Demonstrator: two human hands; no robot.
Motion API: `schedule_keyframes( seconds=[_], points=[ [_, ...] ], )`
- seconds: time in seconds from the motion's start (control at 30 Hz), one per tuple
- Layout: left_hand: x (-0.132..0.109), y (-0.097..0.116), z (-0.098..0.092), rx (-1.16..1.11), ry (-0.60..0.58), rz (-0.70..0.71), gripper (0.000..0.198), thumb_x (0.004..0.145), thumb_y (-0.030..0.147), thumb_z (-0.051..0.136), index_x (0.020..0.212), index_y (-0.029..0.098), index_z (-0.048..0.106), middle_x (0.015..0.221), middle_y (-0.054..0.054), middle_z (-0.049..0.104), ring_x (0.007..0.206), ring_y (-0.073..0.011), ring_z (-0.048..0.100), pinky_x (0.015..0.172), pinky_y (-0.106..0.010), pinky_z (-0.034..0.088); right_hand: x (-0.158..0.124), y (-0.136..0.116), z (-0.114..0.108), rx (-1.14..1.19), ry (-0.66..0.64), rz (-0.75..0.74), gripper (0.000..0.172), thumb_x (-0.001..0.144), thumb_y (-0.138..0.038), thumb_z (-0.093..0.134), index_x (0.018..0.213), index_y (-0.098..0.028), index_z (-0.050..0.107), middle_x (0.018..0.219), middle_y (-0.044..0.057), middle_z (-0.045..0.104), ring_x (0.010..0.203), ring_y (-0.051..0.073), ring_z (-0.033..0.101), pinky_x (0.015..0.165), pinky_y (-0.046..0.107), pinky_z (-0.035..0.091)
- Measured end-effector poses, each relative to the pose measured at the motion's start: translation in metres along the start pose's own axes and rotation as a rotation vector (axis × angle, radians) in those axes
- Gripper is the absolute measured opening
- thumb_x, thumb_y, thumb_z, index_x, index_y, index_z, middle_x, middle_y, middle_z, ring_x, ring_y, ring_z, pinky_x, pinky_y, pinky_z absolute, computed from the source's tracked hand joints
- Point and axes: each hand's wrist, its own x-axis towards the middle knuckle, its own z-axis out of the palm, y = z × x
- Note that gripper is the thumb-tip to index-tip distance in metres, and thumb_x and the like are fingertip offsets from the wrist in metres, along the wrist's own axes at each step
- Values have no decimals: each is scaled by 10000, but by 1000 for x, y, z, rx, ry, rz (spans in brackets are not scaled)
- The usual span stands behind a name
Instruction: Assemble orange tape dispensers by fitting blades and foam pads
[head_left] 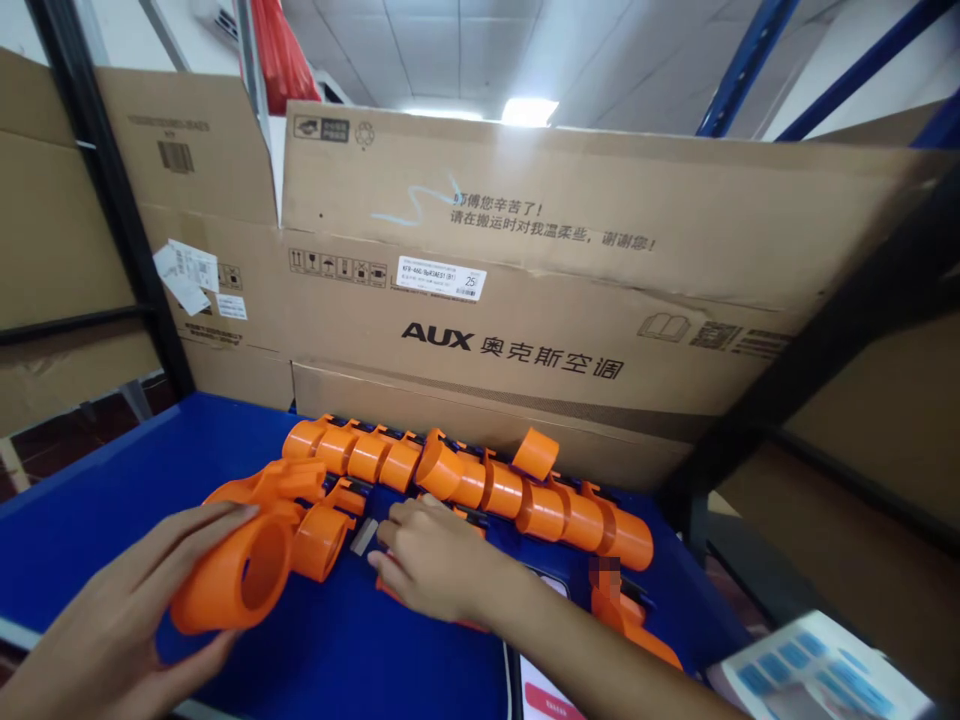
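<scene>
My left hand (142, 600) grips an orange plastic ring (236, 575) at the lower left, thumb below and fingers over its top. Its round opening faces right. Just behind it lie further orange pieces, among them an orange ring with a clip (321, 540). My right hand (431, 555) is closed low over the blue table, its fingers curled down around an orange plastic part (391, 588) that is mostly hidden beneath the palm. Beside those fingers lies a small flat grey strip (364, 537).
A long row of orange rings (502, 490) stands along the back of the blue table (337, 650). One ring (536, 453) sits on top. A phone (544, 690) lies under my right forearm. More orange parts (630, 620) and a printed sheet (821, 665) are at right. Cardboard (525, 250) walls the back.
</scene>
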Motion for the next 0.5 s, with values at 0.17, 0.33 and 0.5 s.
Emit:
schedule_keyframes(
  seconds=[0.17,0.33,0.5],
  points=[
    [0,9,21,141,-151,107,730,848,301,700,1481,273,338,1468,-145,509,1363,-393,498,1125,-578,430,16,-3,3,-64,-61,96,320,973,-360,531,996,-122,744,1004,150,749,927,296,701,837,420,511],
    [8,29,28,90,-140,144,730,845,185,669,1479,302,325,1437,-139,477,1339,-375,508,1106,-557,440,61,-20,36,-116,-157,216,312,967,-420,611,1048,-138,716,1092,126,722,1041,292,673,938,502,508],
    [3,40,40,36,-133,155,810,792,112,662,1497,336,332,1428,-125,505,1295,-371,538,1073,-524,450,78,-21,61,-28,-137,196,328,982,-337,634,1269,-182,602,1285,91,627,1078,244,655,906,460,561]
  ],
)
